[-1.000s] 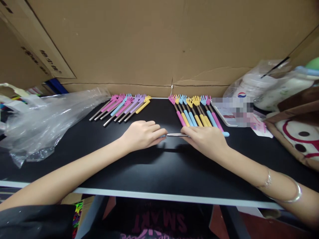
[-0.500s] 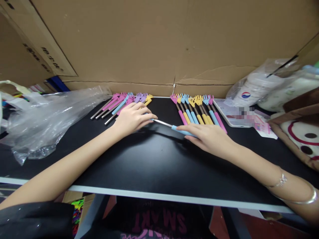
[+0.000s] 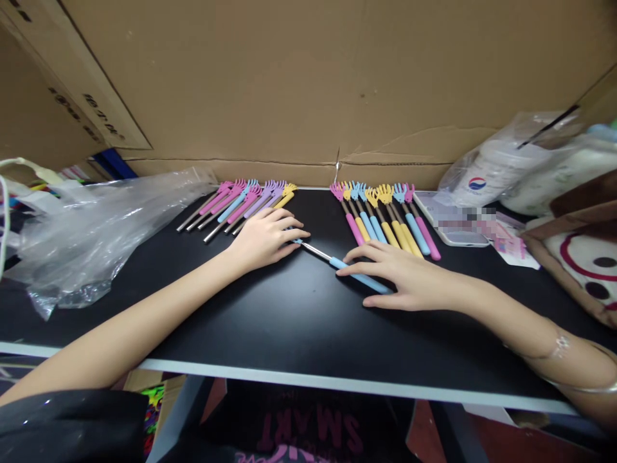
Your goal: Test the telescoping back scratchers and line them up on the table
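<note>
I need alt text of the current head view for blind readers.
Left hand holds a blue scratcher by its head end, right hand spread over its handle; two rows of colourful scratchers lie beyond on the black table.

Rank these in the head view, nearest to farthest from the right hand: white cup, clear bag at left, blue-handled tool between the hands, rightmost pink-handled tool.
1. Blue-handled tool: at the right hand.
2. Pink-handled tool: just beyond it.
3. White cup: back right.
4. Clear bag: far left.
</note>
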Demonstrator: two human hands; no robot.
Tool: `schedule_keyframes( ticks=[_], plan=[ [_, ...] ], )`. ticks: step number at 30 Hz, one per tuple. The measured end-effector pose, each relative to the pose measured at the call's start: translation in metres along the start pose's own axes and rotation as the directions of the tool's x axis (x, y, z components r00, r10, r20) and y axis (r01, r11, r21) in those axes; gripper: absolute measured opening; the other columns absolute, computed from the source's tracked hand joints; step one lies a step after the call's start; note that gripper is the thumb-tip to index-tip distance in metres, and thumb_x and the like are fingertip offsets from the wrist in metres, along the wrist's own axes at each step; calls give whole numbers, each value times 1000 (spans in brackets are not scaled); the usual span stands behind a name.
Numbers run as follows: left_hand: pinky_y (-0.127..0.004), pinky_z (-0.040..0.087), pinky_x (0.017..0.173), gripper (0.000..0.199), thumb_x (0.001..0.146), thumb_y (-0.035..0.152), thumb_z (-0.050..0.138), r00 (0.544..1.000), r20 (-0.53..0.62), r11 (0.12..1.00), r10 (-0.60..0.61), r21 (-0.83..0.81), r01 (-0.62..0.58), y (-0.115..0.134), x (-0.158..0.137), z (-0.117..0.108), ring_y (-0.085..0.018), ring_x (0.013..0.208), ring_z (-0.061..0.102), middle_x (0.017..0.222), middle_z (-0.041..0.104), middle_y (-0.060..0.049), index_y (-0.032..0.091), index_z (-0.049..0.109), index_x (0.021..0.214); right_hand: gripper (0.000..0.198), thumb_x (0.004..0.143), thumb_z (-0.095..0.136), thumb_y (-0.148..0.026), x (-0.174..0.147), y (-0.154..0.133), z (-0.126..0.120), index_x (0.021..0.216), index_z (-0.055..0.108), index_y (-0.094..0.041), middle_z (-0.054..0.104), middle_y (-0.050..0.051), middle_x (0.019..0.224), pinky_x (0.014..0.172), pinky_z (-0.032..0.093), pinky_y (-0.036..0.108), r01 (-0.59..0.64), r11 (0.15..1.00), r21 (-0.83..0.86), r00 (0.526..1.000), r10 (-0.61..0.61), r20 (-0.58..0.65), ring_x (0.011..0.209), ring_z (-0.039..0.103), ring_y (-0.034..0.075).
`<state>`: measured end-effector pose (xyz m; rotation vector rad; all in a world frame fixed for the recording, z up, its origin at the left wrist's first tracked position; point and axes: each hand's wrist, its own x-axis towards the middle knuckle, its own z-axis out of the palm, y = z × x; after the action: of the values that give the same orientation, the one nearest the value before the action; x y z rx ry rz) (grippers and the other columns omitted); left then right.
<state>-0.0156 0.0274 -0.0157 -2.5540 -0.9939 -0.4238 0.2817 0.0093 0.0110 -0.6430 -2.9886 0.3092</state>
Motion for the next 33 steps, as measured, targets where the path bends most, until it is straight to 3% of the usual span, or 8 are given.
schedule_keyframes(
  ticks=[3,8,13,25,33],
  plan=[
    [-37,43,87,31,93,36,45,1000,12,999,-20,33,20,-4,-1,-5,-23,109,54,113,66,-5,24,64,114,49,84,54,-46,-5,4,-7,130,53,-28,47,8,135,100,37,42,-35,999,38,998,33,47,123,42,24],
    [-34,46,79,27,94,34,45,998,3,995,-62,76,62,-12,-3,-4,-22,106,56,110,68,-2,25,66,108,45,82,58,-43,-10,0,-21,126,57,-31,54,5,130,102,36,46,-57,995,86,994,48,100,126,40,25],
    [-34,48,85,30,95,29,41,999,8,999,-45,31,45,-15,-3,5,-21,110,54,116,67,-1,26,64,115,63,77,65,-40,-13,-4,-22,136,46,-36,47,1,140,103,36,44,-22,992,123,983,-1,184,131,35,25],
    [-39,43,101,37,96,24,38,998,45,999,-32,-11,32,-7,-1,12,-22,123,46,129,58,-4,17,54,129,59,80,58,-54,1,-15,0,134,48,-35,46,2,142,107,26,49,62,998,33,997,-64,46,132,33,24],
    [-43,33,109,44,95,34,38,994,107,998,-23,-52,29,-3,-1,9,-24,130,40,135,53,-7,16,49,134,54,79,60,-45,3,-29,1,130,53,-27,47,7,140,111,20,51,106,994,-16,994,-106,-17,132,37,23]
  ],
)
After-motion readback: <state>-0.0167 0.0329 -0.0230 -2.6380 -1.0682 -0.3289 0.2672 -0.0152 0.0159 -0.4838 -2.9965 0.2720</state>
